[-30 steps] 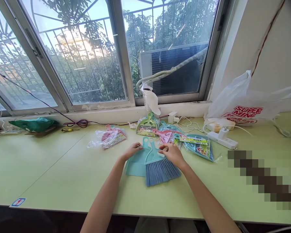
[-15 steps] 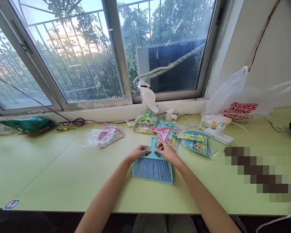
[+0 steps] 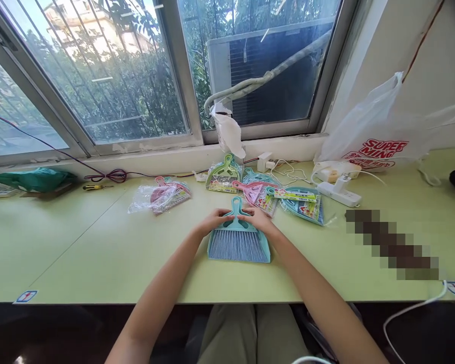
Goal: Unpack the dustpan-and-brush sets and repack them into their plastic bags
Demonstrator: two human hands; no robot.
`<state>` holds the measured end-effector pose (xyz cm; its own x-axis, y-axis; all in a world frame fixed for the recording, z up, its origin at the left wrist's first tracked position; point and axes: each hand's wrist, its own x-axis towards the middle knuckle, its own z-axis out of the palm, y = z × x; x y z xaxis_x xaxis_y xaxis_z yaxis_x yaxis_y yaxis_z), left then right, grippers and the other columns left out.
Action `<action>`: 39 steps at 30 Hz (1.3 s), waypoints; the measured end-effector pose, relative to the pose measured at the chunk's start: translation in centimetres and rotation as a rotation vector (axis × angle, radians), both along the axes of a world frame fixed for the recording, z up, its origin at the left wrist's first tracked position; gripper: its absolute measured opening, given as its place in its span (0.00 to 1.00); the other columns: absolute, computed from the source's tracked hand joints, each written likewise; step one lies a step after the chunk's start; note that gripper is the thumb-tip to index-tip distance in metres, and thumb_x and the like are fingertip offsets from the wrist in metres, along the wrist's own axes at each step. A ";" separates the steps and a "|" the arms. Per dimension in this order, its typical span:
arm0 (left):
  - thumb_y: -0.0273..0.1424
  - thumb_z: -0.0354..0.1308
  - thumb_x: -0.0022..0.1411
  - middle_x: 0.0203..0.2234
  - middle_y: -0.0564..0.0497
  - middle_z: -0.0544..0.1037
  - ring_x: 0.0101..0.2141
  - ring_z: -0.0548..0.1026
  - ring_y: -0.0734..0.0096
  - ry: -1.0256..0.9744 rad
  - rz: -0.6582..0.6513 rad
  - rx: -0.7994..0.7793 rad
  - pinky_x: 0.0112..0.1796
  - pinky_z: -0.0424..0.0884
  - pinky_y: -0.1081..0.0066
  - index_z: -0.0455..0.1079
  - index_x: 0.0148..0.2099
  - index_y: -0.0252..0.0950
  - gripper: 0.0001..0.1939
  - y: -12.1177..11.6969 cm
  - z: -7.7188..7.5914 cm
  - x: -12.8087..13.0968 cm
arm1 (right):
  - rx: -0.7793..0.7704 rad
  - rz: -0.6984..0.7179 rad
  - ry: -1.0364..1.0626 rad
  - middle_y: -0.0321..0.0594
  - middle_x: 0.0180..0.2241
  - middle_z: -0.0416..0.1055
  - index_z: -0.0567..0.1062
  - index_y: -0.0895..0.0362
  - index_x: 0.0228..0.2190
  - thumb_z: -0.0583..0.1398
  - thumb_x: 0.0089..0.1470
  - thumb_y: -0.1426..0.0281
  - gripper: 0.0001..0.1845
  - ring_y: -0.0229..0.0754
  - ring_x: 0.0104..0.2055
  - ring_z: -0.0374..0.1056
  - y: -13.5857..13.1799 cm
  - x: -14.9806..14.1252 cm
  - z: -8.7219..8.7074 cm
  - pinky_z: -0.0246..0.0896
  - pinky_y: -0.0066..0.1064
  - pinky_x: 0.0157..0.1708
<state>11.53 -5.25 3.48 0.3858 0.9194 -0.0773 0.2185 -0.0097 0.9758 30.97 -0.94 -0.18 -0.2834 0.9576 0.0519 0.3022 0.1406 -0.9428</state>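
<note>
A light-blue hand brush (image 3: 238,245) with grey-blue bristles lies nested in a matching dustpan (image 3: 266,257) on the table. Its handle points away from me and the bristles face my side. My left hand (image 3: 213,221) grips the left shoulder of the set, thumb on top of the brush. On the opposite shoulder, my right hand (image 3: 260,220) holds it the same way, the two thumbs close together at the handle's base. The undersides of the fingers are partly hidden.
Behind lie wrapped brush sets: a green one (image 3: 223,177), pink ones (image 3: 255,194) and blue ones (image 3: 303,205). Another pink set (image 3: 170,196) lies left. Further out are a screwdriver (image 3: 97,187), a power strip (image 3: 339,193) and a white plastic bag (image 3: 379,131).
The camera view has tilted down, so everything sits higher in the picture. My right hand has settled lower and flatter on the brush; both hands still hold the set.
</note>
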 end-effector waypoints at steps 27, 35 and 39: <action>0.45 0.69 0.46 0.34 0.47 0.79 0.31 0.74 0.68 -0.053 0.144 -0.063 0.30 0.66 0.74 0.76 0.46 0.33 0.27 -0.3 0.9 0.5 | -0.007 -0.054 0.149 0.47 0.45 0.77 0.80 0.59 0.40 0.70 0.39 0.64 0.23 0.51 0.48 0.73 -0.4 -0.4 1.3 0.68 0.40 0.49; 0.40 0.71 0.46 0.38 0.43 0.79 0.35 0.77 0.61 -0.090 0.137 -0.324 0.35 0.74 0.67 0.74 0.44 0.33 0.24 0.2 0.3 -1.0 | 0.413 -0.426 -0.221 0.47 0.43 0.76 0.78 0.58 0.40 0.48 0.62 0.68 0.19 0.47 0.49 0.69 -0.5 2.6 2.8 0.60 0.38 0.52; 0.38 0.71 0.47 0.39 0.43 0.78 0.35 0.78 0.62 -0.226 0.249 -0.269 0.35 0.75 0.69 0.73 0.44 0.33 0.24 0.8 0.2 -1.6 | 0.569 -0.680 -0.460 0.49 0.58 0.64 0.73 0.58 0.50 0.48 0.56 0.79 0.23 0.48 0.61 0.55 0.3 5.0 2.7 0.48 0.43 0.60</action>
